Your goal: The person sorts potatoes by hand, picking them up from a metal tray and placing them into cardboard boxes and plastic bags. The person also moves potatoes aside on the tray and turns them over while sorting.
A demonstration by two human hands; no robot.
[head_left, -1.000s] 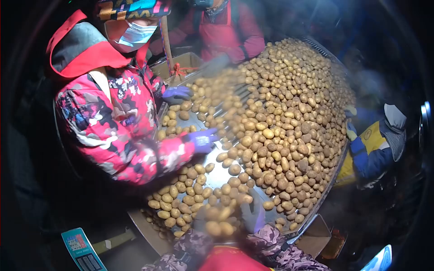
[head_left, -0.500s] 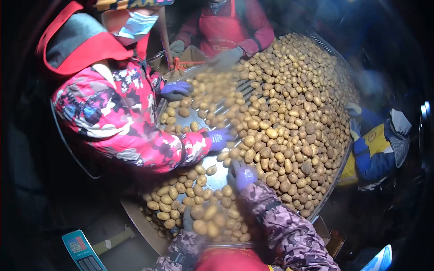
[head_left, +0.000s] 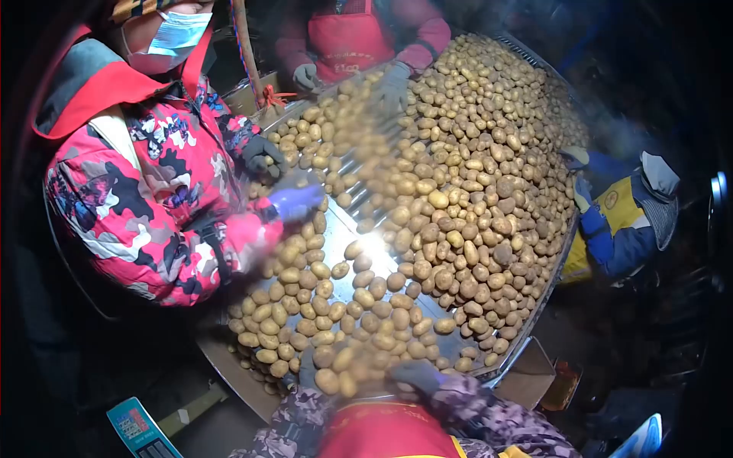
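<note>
Both of my hands are gloved, low in the view, among potatoes [head_left: 336, 309] at the near edge of a metal table. My left hand [head_left: 308, 370] is mostly hidden by the potatoes beside it, so its fingers do not show. My right hand [head_left: 416, 374] lies at the right side of the same potatoes, blurred, its fingers unclear. A large heap of potatoes [head_left: 489, 191] covers the right side of the table. Between the heap and the nearer potatoes, a bare shiny patch of the metal table [head_left: 343, 237] shows.
At the left stands a masked co-worker [head_left: 145, 191] in a patterned jacket, gloved hands over the table. Another co-worker [head_left: 351, 42] in a red apron reaches in from the far side. A third person [head_left: 626, 214] is at the right. A teal device [head_left: 141, 427] sits lower left.
My right hand has moved from the middle of the table down and back towards me, and more potatoes lie near me. The left co-worker's hands have drawn back left.
</note>
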